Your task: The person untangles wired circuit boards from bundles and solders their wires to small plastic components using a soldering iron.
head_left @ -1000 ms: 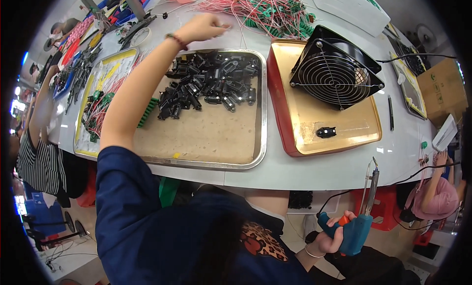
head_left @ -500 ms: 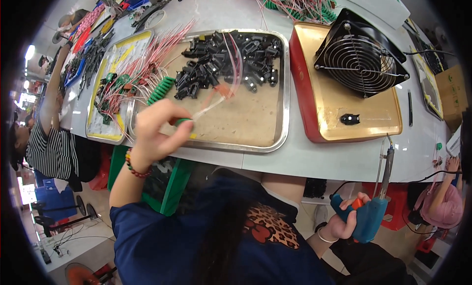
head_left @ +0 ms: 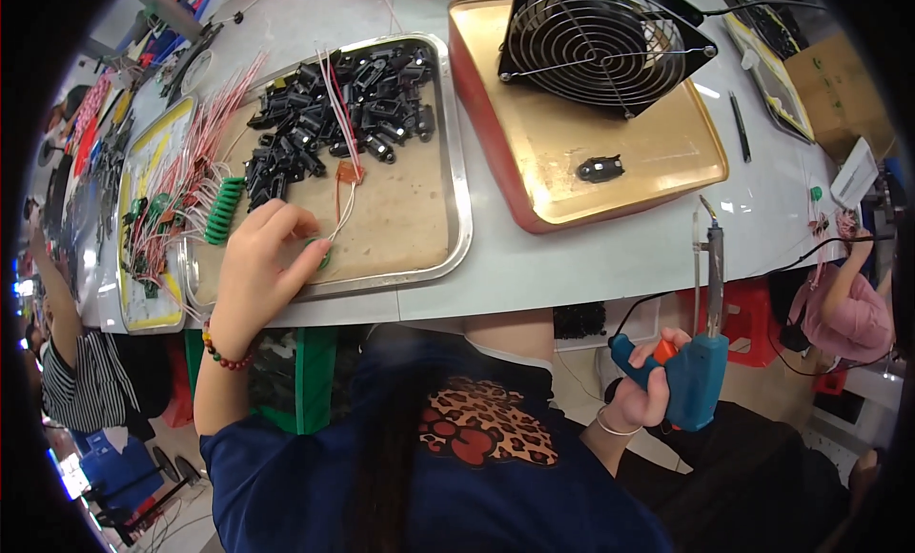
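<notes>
My left hand (head_left: 267,262), a beaded bracelet at its wrist, pinches a small green part (head_left: 325,256) over the near edge of a metal tray (head_left: 461,205). White wires run from that part to an orange piece (head_left: 351,173), from which red and white wires extend toward the far side. Fingers hide most of the green part. Black plastic housings (head_left: 307,124) are heaped at the tray's far side. Off the table's front edge, my right hand (head_left: 640,397) is wrapped around a blue soldering gun (head_left: 694,381) with an orange trigger, its tip pointing up.
A black fan (head_left: 600,52) stands on an upturned gold and red tin (head_left: 648,193), beside a single black housing (head_left: 601,168). Left of the tray, wired green parts fill a second tray (head_left: 162,317). A black pen-like stick (head_left: 740,126) lies right. Other people sit at both sides.
My view has shifted, so the table items appear farther left and higher. The wires from my left hand hang steadier, and the soldering gun remains in my right hand.
</notes>
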Available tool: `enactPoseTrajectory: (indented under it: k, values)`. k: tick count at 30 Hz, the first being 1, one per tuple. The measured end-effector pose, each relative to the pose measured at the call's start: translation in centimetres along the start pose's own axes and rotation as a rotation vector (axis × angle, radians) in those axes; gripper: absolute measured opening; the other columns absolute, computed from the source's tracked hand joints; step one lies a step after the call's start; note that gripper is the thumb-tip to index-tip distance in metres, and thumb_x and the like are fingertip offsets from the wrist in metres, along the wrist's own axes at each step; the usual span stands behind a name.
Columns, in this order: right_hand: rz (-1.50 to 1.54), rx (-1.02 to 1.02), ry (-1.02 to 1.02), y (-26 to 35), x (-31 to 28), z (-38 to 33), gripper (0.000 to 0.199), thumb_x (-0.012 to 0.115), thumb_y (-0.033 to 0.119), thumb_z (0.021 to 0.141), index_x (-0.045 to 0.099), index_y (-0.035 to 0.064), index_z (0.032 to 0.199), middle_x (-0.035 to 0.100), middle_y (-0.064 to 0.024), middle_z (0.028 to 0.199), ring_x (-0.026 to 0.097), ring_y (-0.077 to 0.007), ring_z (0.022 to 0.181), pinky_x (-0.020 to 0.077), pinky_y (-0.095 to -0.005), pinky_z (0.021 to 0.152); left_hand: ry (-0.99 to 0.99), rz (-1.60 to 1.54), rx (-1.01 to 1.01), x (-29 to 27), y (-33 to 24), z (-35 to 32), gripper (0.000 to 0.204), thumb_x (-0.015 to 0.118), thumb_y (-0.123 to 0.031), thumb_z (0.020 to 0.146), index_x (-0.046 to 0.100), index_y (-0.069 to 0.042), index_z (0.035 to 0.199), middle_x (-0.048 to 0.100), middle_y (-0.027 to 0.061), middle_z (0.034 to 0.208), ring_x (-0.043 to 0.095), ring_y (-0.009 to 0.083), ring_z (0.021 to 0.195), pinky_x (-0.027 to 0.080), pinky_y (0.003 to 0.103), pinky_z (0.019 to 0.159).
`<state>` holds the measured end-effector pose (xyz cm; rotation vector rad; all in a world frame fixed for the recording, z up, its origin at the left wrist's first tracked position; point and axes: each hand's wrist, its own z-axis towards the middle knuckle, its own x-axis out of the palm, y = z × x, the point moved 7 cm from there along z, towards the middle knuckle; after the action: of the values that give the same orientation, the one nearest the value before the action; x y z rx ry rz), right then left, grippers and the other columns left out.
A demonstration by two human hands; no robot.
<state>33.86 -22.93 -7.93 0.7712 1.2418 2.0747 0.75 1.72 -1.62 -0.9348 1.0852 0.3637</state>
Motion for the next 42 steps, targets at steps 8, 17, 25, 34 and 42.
enactPoseTrajectory:
  k: [8, 17, 25, 34, 42]
  values:
    - [-0.007, 0.019, 0.000, -0.4, 0.2, 0.3, 0.050, 0.050, 0.016, 0.071, 0.047, -0.0099, 0.114, 0.053, -0.0211, 0.108, 0.050, -0.0163, 0.057, 0.0414, -0.0278, 0.056, -0.090, 0.052, 0.114, -1.7, -0.1, 1.8, 0.010, 0.060, -0.001, 0.079, 0.059, -0.002, 0.089, 0.057, 0.0096, 0.079, 0.057, 0.0241, 0.070, 0.045, 0.032, 0.063]
    - [0.018, -0.018, 0.030, -0.1, 0.6, 0.0, 0.052, 0.050, 0.015, 0.070, 0.046, -0.0107, 0.116, 0.053, -0.0211, 0.108, 0.051, -0.0164, 0.059, 0.0419, -0.0276, 0.056, 0.143, 0.546, 0.571, 1.6, -3.8, 5.5, 0.031, 0.068, -0.008, 0.067, 0.059, -0.011, 0.097, 0.055, 0.0046, 0.101, 0.048, 0.0240, 0.100, 0.039, 0.035, 0.082]
    - [0.029, 0.034, -0.015, -0.7, -0.4, -0.1, 0.051, 0.052, 0.013, 0.071, 0.046, -0.0093, 0.117, 0.054, -0.0211, 0.112, 0.053, -0.0178, 0.060, 0.0429, -0.0285, 0.056, 0.058, 0.481, 0.308, 1.8, -3.4, 5.4, 0.028, 0.069, -0.026, 0.076, 0.050, -0.007, 0.082, 0.052, 0.0068, 0.076, 0.050, 0.0251, 0.076, 0.039, 0.034, 0.070]
    - [0.045, 0.054, -0.001, -1.0, -0.2, 0.1, 0.052, 0.052, 0.014, 0.070, 0.046, -0.0095, 0.117, 0.054, -0.0211, 0.112, 0.053, -0.0170, 0.060, 0.0427, -0.0278, 0.057, -0.033, 0.161, 0.136, 1.9, -1.1, 4.3, 0.020, 0.059, -0.007, 0.083, 0.047, -0.003, 0.099, 0.056, 0.0103, 0.076, 0.055, 0.0275, 0.071, 0.044, 0.038, 0.064]
    - [0.049, 0.085, 0.011, -1.3, -0.1, 0.0, 0.052, 0.051, 0.015, 0.070, 0.046, -0.0092, 0.116, 0.054, -0.0208, 0.111, 0.051, -0.0166, 0.059, 0.0424, -0.0281, 0.057, -0.039, 0.240, 0.061, 2.0, -0.1, 4.0, 0.028, 0.064, -0.019, 0.083, 0.048, -0.004, 0.100, 0.058, 0.0123, 0.080, 0.057, 0.0286, 0.068, 0.045, 0.037, 0.062]
